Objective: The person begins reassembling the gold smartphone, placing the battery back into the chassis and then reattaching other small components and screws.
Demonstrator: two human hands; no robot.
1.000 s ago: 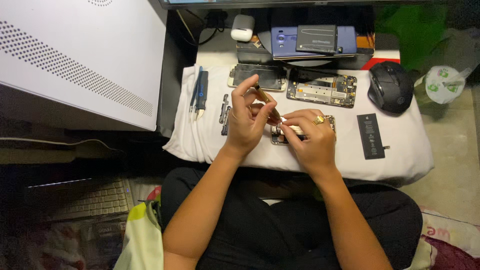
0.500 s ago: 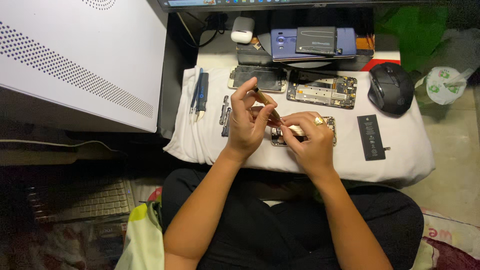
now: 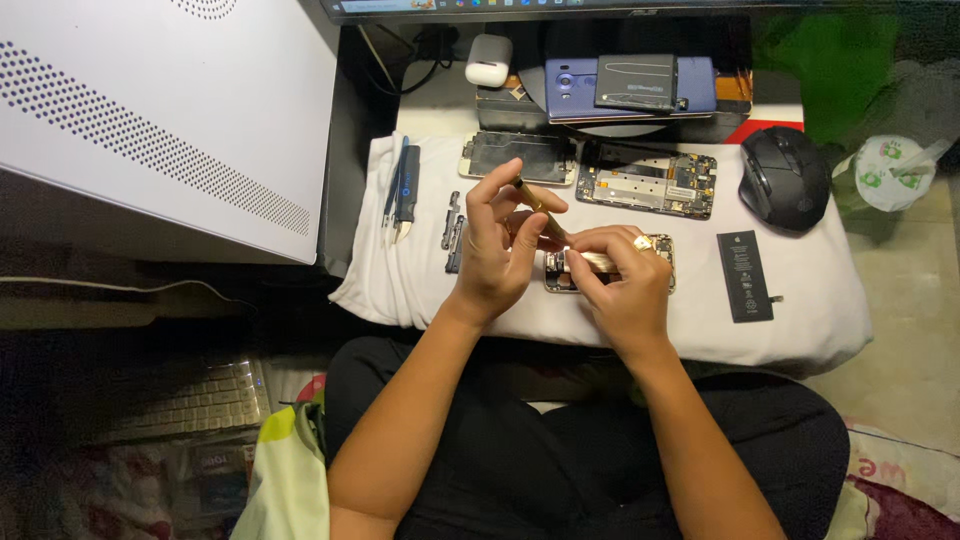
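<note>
Hands at opened phone on white cloth.
Left hand [image 3: 497, 248] grips slim screwdriver [image 3: 541, 209]; right hand [image 3: 622, 283] pinches the opened phone [image 3: 658, 262]; black battery [image 3: 745, 276] lies right.

An opened phone [image 3: 608, 265] is laid on a cloth [image 3: 800, 330], under both hands. A battery [image 3: 745, 276] is placed to its right, a mouse [image 3: 786, 178] behind that. Two more phone shells [image 3: 520, 157] [image 3: 650, 185] are set behind the hands, tools [image 3: 403, 190] to the left.
</note>
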